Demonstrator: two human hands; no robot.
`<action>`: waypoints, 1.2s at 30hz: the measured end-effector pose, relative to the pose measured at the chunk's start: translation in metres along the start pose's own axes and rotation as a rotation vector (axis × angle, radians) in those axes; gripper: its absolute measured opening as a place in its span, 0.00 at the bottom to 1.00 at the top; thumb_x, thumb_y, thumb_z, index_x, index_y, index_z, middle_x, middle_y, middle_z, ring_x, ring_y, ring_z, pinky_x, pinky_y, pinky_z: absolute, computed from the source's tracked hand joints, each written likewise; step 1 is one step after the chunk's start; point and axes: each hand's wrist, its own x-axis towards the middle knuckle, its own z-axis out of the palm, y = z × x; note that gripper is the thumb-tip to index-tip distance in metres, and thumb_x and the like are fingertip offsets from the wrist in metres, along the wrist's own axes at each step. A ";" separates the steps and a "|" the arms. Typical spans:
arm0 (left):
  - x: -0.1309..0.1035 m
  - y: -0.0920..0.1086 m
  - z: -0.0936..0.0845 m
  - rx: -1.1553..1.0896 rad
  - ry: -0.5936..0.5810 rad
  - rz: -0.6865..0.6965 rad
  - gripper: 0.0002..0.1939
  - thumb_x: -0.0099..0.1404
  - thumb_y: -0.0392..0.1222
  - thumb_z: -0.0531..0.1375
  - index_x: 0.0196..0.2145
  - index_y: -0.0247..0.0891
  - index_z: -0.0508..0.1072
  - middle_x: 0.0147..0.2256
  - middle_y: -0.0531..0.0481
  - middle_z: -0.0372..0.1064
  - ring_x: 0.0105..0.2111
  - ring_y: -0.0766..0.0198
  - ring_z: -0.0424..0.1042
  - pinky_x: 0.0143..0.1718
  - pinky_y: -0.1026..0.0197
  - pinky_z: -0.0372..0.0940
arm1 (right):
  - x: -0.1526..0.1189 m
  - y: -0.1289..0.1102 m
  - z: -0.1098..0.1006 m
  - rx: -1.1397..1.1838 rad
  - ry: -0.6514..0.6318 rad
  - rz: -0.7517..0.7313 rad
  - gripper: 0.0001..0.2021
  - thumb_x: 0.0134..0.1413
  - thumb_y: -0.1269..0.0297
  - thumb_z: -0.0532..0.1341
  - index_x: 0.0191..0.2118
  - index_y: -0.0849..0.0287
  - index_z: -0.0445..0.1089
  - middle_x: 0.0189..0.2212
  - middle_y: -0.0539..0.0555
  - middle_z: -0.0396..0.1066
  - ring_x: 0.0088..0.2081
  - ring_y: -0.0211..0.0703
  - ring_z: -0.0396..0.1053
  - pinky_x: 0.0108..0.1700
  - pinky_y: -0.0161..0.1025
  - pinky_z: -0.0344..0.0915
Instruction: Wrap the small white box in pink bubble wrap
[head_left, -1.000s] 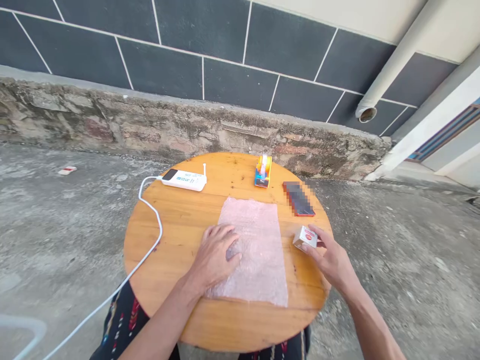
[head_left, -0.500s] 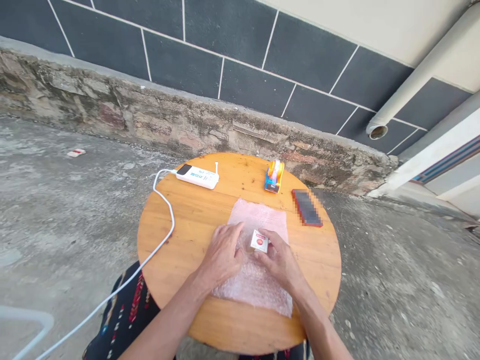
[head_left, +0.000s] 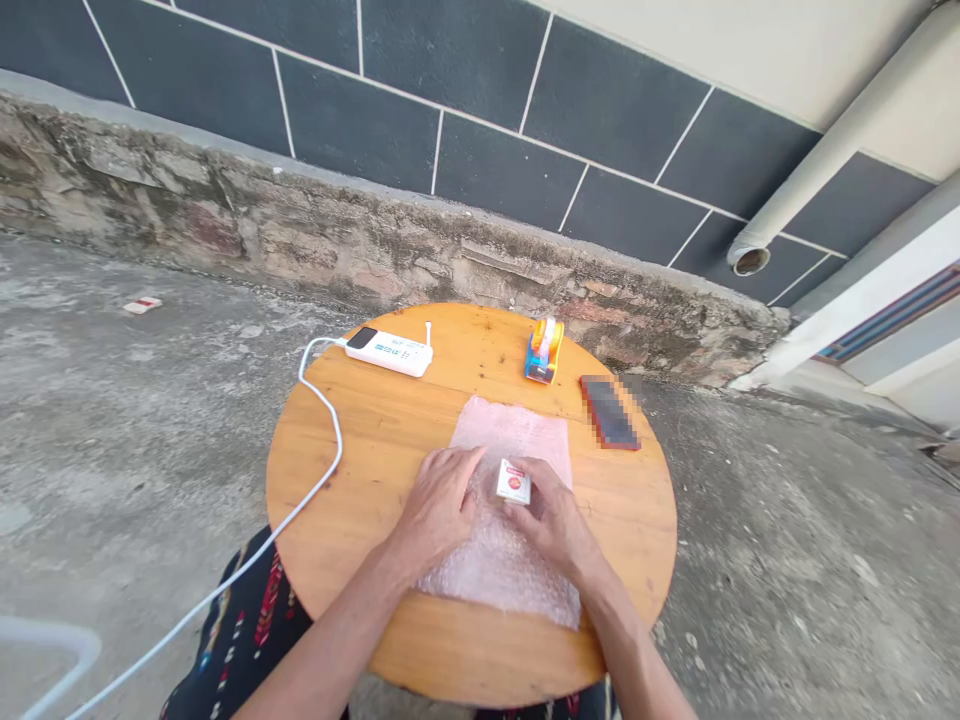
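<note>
A small white box with red print [head_left: 514, 482] sits on a sheet of pinkish bubble wrap [head_left: 517, 580] on the round wooden table. My right hand [head_left: 553, 518] holds the box at its right side between thumb and fingers. To the left of the box, my left hand [head_left: 442, 500] rests over the wrap's left edge, its thumb apart from the fingers and nothing in it. A visible gap lies between my left hand and the box.
Around the wooden table's [head_left: 360, 540] far side are a white power bank [head_left: 390, 351] with a white cable [head_left: 330, 400], a yellow and blue tape dispenser [head_left: 543, 352] and a dark phone with red edges [head_left: 611, 412]. A stone wall base [head_left: 337, 245] stands behind.
The whole view has shifted slightly, moving everything a little to the left. Both hands, the box and the wrap keep nearly the same places relative to each other.
</note>
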 end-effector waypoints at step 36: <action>0.006 -0.005 -0.003 -0.075 0.057 -0.032 0.24 0.56 0.29 0.51 0.51 0.39 0.67 0.51 0.47 0.68 0.52 0.57 0.64 0.55 0.52 0.60 | -0.083 -0.041 0.021 -0.449 0.147 -0.174 0.14 0.55 0.79 0.52 0.42 0.57 0.67 0.44 0.55 0.72 0.45 0.48 0.67 0.50 0.52 0.61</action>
